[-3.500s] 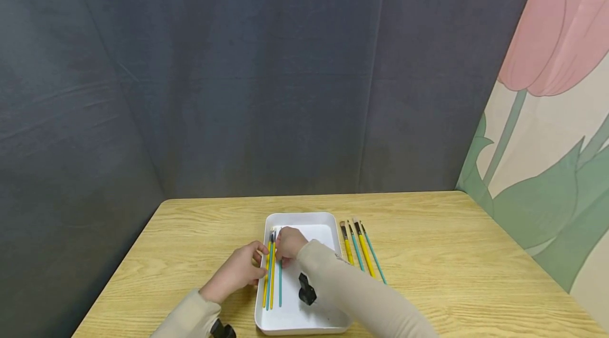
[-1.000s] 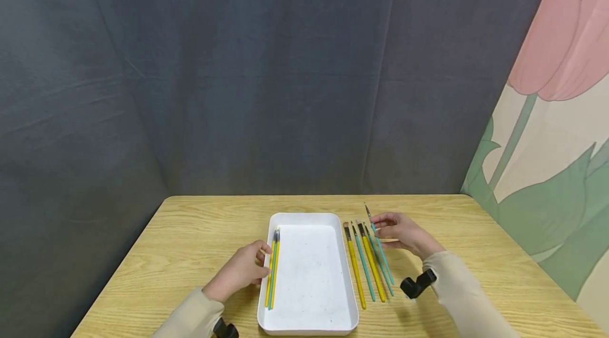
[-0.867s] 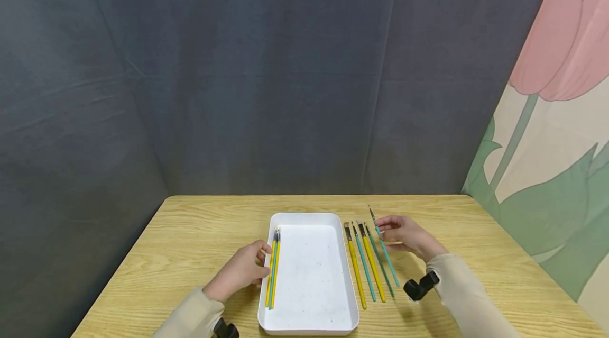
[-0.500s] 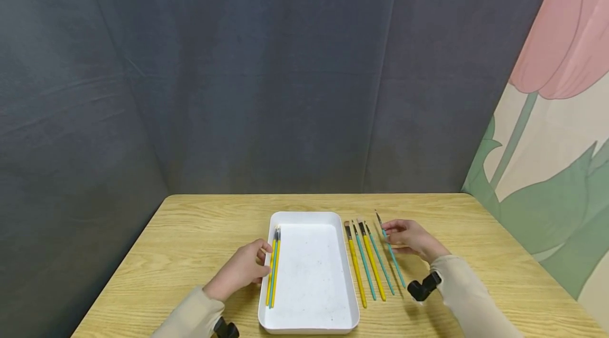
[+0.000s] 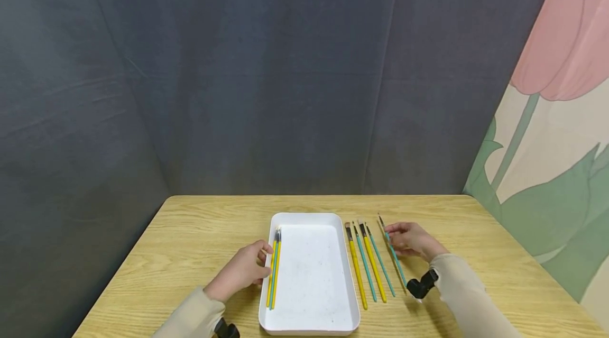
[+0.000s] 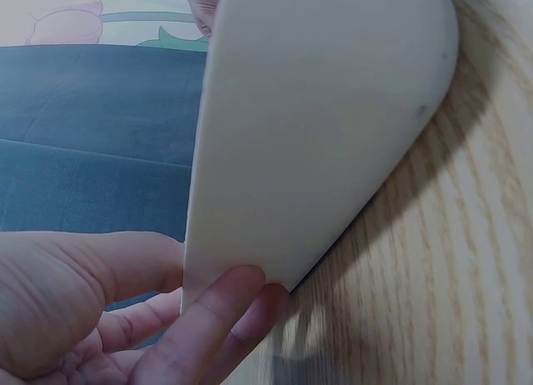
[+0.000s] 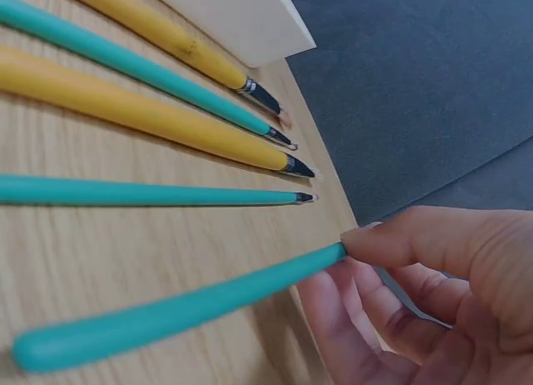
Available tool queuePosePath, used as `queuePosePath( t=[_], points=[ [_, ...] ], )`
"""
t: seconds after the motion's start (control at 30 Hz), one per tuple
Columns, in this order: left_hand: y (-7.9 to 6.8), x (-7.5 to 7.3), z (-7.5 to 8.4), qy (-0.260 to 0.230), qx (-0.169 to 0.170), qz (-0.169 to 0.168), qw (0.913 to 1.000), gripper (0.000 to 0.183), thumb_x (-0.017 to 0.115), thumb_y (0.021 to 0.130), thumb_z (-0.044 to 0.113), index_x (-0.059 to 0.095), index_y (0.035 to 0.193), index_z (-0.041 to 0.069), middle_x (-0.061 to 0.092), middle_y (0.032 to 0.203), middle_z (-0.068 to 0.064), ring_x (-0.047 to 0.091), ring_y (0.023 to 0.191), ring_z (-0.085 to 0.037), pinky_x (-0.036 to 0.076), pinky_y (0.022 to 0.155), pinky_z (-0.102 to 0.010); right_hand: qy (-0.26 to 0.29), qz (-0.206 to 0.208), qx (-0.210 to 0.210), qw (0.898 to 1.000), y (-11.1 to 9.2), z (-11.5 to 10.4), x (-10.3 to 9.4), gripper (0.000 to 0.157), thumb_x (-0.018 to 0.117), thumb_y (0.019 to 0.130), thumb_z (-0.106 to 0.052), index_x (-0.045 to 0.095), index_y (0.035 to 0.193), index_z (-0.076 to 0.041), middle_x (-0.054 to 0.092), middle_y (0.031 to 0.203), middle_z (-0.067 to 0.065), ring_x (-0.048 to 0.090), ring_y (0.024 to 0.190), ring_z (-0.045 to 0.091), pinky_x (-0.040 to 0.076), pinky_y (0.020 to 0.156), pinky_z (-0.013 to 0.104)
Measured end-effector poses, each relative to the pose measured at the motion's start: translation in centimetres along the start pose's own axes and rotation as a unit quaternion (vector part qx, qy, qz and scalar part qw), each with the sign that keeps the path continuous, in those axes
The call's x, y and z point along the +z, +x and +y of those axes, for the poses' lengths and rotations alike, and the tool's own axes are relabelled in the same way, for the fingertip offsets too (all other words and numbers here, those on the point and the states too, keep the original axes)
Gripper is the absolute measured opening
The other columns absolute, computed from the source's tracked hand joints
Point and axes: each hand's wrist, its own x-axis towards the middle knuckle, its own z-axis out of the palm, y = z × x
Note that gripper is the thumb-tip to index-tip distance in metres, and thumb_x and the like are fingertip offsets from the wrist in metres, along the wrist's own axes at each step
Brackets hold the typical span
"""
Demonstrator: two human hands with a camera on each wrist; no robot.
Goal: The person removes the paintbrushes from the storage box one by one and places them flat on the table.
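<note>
A white tray (image 5: 311, 274) lies on the wooden table. My left hand (image 5: 242, 269) holds its left side; in the left wrist view the fingers (image 6: 200, 327) press the tray's outer wall. Inside, along that side, lie two yellow paintbrushes and a teal one (image 5: 273, 274), bristles away from me. My right hand (image 5: 411, 240) pinches a slim teal paintbrush (image 7: 183, 314) near its ferrule between thumb and fingertips. That brush slants close over the table, right of a row with a wide yellow brush (image 5: 356, 269), a teal brush (image 5: 366, 269), another yellow brush (image 5: 374, 269) and another teal brush (image 5: 382, 266).
The light wooden table (image 5: 209, 221) ends at a dark grey curtain (image 5: 285, 89) behind. A wall with a painted tulip (image 5: 547, 47) is at the right. Black wrist cameras (image 5: 421, 285) are strapped over both sleeves.
The right hand has carried a teal paintbrush out of the tray to the right of the row, then shifted it further right and lower. The left hand stays at the tray's side.
</note>
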Motion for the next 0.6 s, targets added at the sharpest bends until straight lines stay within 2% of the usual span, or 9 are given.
queuePosePath(
  t=[0.27, 0.6],
  points=[
    [0.0, 0.1, -0.2, -0.007, 0.005, -0.001, 1.0000, 0.034, 0.065, 0.083, -0.005, 0.053, 0.114, -0.003, 0.055, 0.094, -0.015, 0.058, 0.066, -0.016, 0.055, 0.054, -0.030, -0.024, 0.000, 0.005, 1.000, 0.4, 0.1, 0.8, 0.043, 0.059, 0.084, 0.004, 0.050, 0.126, 0.010, 0.058, 0.099, 0.008, 0.056, 0.075, 0.014, 0.056, 0.065, 0.031],
    [0.0, 0.1, -0.2, -0.004, 0.006, 0.006, 1.0000, 0.035, 0.066, 0.082, -0.006, 0.054, 0.114, -0.003, 0.055, 0.094, -0.015, 0.058, 0.064, -0.016, 0.056, 0.053, -0.028, -0.035, 0.008, 0.018, 0.999, 0.8, 0.0, 1.6, 0.041, 0.060, 0.082, 0.006, 0.053, 0.122, 0.009, 0.057, 0.097, 0.008, 0.057, 0.071, 0.013, 0.056, 0.062, 0.029]
  ],
)
